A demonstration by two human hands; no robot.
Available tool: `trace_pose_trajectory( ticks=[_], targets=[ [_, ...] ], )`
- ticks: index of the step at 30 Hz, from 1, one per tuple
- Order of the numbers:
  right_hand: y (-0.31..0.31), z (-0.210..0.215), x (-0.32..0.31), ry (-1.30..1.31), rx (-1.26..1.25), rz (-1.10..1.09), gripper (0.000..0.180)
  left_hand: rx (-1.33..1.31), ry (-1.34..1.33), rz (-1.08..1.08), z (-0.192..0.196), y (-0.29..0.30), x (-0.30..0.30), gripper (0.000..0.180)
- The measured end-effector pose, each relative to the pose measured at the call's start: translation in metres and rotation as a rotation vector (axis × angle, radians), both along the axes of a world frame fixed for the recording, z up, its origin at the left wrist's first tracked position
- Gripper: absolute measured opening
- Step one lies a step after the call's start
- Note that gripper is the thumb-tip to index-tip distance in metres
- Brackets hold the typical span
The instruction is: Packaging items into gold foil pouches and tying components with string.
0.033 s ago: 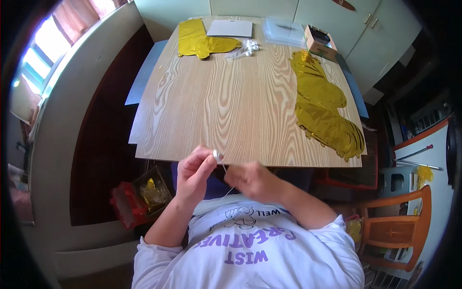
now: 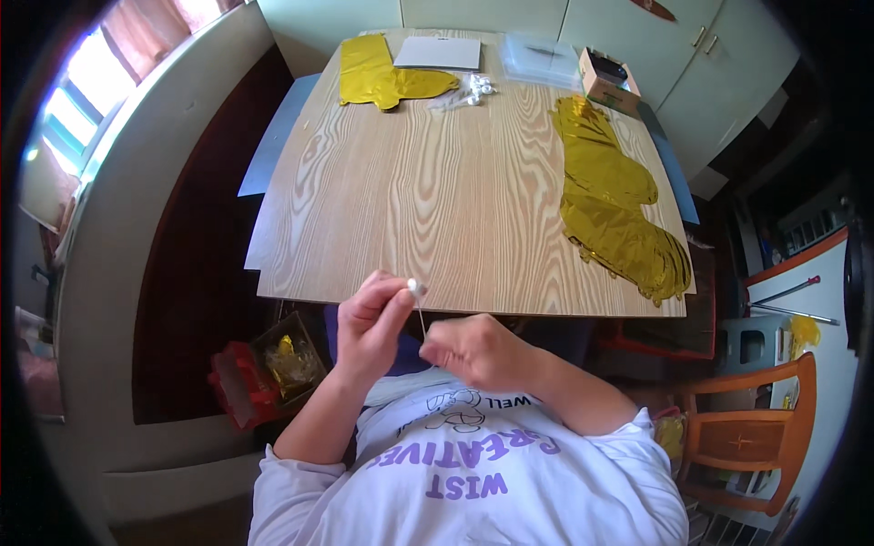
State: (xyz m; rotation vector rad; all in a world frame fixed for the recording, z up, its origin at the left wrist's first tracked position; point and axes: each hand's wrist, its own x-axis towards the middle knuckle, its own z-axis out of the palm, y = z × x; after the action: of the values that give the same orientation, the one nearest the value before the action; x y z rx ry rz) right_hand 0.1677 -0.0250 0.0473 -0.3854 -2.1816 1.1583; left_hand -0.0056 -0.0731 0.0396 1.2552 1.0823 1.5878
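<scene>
String, thin and pale, runs taut from a small white piece pinched in the left hand down to the right hand, which is clenched around its lower end. Just beyond both grips lies the wooden table, with gold foil balloons farther off to the right.
</scene>
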Motion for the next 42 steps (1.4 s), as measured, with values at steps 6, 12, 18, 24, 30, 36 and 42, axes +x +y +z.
trace_pose_trajectory(
  ticks=[6, 12, 18, 24, 30, 36, 42],
  targets=[
    [0.041, 0.022, 0.001, -0.058, -0.011, -0.184, 0.019, -0.012, 0.015, -0.15, 0.004, -0.012, 0.008, 0.008],
    [0.014, 0.031, 0.003, -0.057, 0.006, -0.047, 0.021, -0.073, 0.097, -0.151, -0.009, -0.005, 0.004, 0.01],
    [0.022, 0.001, -0.003, -0.009, -0.211, -0.038, 0.023, -0.045, -0.477, -0.217, 0.002, -0.009, 0.004, 0.01],
    [0.028, 0.035, 0.003, 0.032, -0.084, -0.108, 0.02, -0.181, -0.187, -0.213, 0.004, -0.013, 0.016, 0.009],
    [0.011, 0.005, 0.0, -0.041, 0.05, 0.024, 0.008, -0.141, -0.241, -0.05, 0.003, 0.001, -0.001, 0.012],
    [0.038, 0.011, -0.002, 0.013, 0.009, -0.097, 0.016, -0.127, -0.358, -0.288, 0.003, -0.011, 0.008, 0.013],
    [0.026, 0.033, 0.002, 0.044, 0.154, -0.047, 0.023, -0.25, -0.294, -0.227, -0.01, -0.007, 0.011, 0.012]
  ],
)
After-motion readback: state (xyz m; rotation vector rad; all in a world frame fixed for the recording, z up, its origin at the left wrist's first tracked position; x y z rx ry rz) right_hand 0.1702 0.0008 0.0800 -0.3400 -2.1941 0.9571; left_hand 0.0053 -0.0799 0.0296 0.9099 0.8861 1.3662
